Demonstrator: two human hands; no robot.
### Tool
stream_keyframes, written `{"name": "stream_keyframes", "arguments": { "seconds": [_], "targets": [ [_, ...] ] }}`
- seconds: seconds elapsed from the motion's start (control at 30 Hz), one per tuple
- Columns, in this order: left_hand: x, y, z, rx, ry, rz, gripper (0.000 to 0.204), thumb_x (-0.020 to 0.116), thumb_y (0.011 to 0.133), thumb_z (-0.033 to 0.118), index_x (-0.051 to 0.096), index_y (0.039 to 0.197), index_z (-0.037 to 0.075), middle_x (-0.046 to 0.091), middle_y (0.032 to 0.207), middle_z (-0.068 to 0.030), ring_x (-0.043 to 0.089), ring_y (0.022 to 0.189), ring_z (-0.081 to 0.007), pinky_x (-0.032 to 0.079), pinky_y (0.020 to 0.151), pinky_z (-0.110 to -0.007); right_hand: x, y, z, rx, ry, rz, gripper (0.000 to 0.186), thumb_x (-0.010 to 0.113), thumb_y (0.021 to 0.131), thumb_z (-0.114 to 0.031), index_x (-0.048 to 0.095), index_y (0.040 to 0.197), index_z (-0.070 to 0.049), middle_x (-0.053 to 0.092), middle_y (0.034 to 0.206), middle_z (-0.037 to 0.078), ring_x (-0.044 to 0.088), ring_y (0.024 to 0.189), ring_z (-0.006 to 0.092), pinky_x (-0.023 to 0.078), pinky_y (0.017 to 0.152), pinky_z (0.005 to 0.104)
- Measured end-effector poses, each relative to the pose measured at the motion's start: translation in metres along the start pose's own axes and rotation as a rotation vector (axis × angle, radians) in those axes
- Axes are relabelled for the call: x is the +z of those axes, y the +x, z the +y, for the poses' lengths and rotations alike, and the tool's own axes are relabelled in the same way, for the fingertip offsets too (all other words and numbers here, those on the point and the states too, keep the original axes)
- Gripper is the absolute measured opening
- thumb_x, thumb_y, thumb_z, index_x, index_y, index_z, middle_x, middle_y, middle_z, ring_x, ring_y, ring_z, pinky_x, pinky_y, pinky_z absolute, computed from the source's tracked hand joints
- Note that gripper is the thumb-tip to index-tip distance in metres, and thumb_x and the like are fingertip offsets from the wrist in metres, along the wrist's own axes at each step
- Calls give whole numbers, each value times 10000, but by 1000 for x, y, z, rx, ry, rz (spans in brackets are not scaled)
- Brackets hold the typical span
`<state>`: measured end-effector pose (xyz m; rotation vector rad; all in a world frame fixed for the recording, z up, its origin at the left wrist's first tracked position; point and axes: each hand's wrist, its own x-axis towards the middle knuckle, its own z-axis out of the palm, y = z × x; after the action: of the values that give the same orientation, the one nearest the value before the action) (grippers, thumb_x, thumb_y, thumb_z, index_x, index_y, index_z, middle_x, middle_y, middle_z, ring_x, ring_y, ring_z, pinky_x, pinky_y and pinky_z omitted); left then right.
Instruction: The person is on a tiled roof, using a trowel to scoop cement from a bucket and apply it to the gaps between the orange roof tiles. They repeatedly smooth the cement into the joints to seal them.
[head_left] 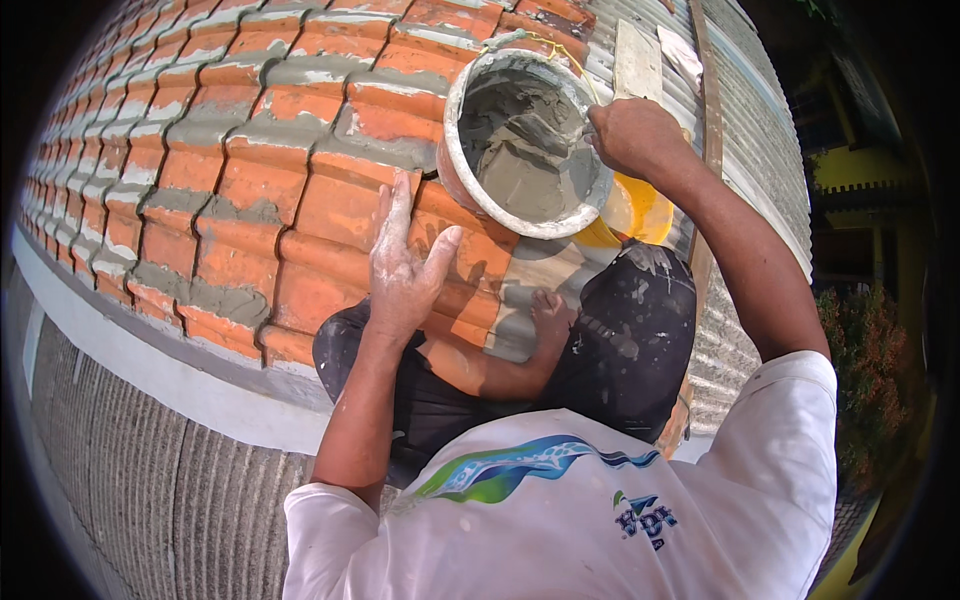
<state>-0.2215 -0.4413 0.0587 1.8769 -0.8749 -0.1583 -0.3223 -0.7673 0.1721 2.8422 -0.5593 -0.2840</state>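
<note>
My left hand (405,262), smeared with pale grey mortar, is held over the orange roof tiles (330,195) with its fingers stretched and thumb apart. Nothing is in it. To its right stands a round bucket (462,185) with a pale, crusted rim and a thin yellow cord handle. Wet grey mortar (535,185) fills much of it, heaped unevenly. My right hand (638,138) is closed at the bucket's right rim, beside the end of the cord. A mortar-coated shape runs from its fingers toward the mortar; what they grip is not clear.
A yellow container (640,212) stands against the bucket's right side. Beyond lie a pale board (637,62) and a long wooden strip (708,95) on grey corrugated sheeting (735,330). Grey mortar lines many tile joints. A white roof edge (190,370) borders lower sheeting at left.
</note>
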Motion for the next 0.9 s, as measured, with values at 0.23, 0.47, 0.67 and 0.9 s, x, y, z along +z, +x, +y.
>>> {"name": "stream_keyframes", "arguments": {
  "seconds": [0.23,0.47,0.67,0.9],
  "targets": [
    [57,36,29,-214,-291,-109,694,762,973,250,508,1535,-69,619,1469,-318,485,1480,-462,391,1202,-449,54,52,-11,-244,-19,121,224,606,883,-136,819,936,-88,781,879,158,781,852,366,629,758,483],
    [58,33,15,-249,-377,-95,628,778,979,223,562,1472,-100,634,1464,-276,472,1506,-390,377,1205,-413,67,54,-15,-342,143,-13,233,650,903,-218,800,969,-51,770,886,202,762,896,406,606,831,506],
    [68,26,11,-213,-320,-67,670,794,969,279,563,1497,-62,579,1521,-298,365,1567,-443,308,1260,-470,63,56,1,-450,480,-225,357,772,931,-373,762,934,-16,737,777,156,745,761,351,591,714,428],
    [62,28,18,-135,-117,-56,781,771,980,341,463,1587,-43,489,1582,-355,303,1586,-497,272,1284,-511,59,-7,54,-128,1263,-651,360,727,1008,-392,723,915,-44,625,697,29,536,510,105,440,480,277]
  ]
}}
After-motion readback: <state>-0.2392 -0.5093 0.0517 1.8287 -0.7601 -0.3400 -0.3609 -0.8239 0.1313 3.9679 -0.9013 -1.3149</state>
